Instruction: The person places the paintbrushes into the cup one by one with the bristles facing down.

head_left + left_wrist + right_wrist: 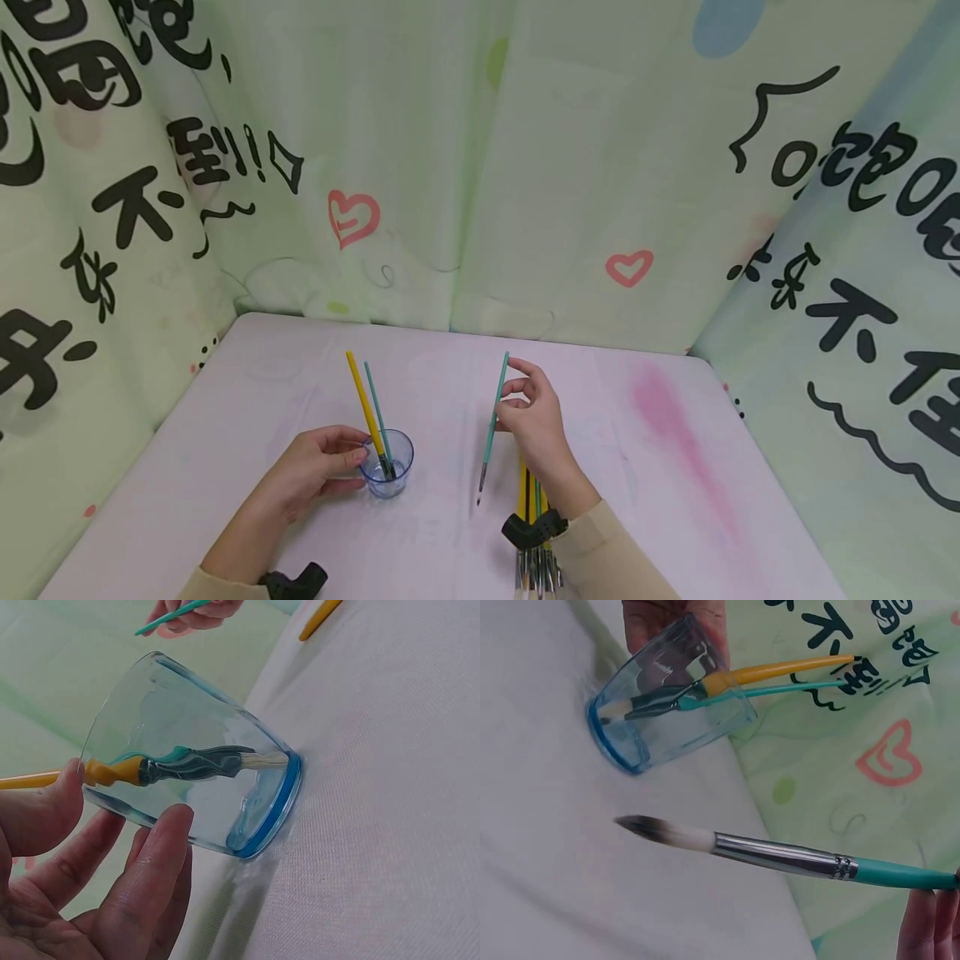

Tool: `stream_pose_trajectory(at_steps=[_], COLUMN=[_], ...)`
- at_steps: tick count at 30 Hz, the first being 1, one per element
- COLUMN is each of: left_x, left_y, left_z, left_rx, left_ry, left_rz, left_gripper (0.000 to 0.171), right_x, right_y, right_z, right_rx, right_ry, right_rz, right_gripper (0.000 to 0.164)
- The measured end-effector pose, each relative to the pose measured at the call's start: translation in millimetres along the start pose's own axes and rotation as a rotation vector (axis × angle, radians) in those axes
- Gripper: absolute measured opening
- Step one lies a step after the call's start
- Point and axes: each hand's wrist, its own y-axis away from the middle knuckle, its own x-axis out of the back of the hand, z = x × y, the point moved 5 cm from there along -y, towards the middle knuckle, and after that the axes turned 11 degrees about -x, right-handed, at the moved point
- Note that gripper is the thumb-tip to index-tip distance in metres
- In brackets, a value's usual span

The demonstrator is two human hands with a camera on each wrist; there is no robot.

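My left hand [303,471] holds a clear, blue-tinted cup [217,697] at its side, thumb near the rim. The cup stands on the table. A yellow-handled paintbrush [360,392] and a teal-handled paintbrush [373,387] lean in it, bristles down. To the right of the cup, my right hand [536,421] pinches another teal paintbrush [492,433] by its handle, above the table. Its tip points down; in the right wrist view the bristles [667,832] are pale with a dark end and hang apart from the cup.
Several yellow- and teal-handled paintbrushes [534,567] lie bunched on the table beneath my right wrist. A pale cloth covers the table [450,542], with a pink patch [675,425] at right. Curtains [420,167] with black lettering and hearts stand around the back and sides.
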Motion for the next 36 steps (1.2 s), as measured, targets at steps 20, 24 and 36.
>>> stream_pose_trajectory(at_steps=[20,24,36], left_x=[2.3,2.3,1.2], left_y=[-2.3,-2.4,-1.3], left_z=[0.6,0.4,-0.8], left_rx=[-0.011,-0.015,-0.017], left_ry=[0.004,0.011,0.014], left_rz=[-0.015,-0.018,-0.027], left_gripper=[0.036,0.036,0.035], right_x=[-50,-59,-82], right_y=[-2,-1,6], right_z=[-28,-34,-52], right_rx=[0.134,0.152,0.204], right_ry=[-0.101,-0.126,-0.216], right_rz=[-0.108,-0.132,-0.138], right_gripper=[0.075,0.074,0.072])
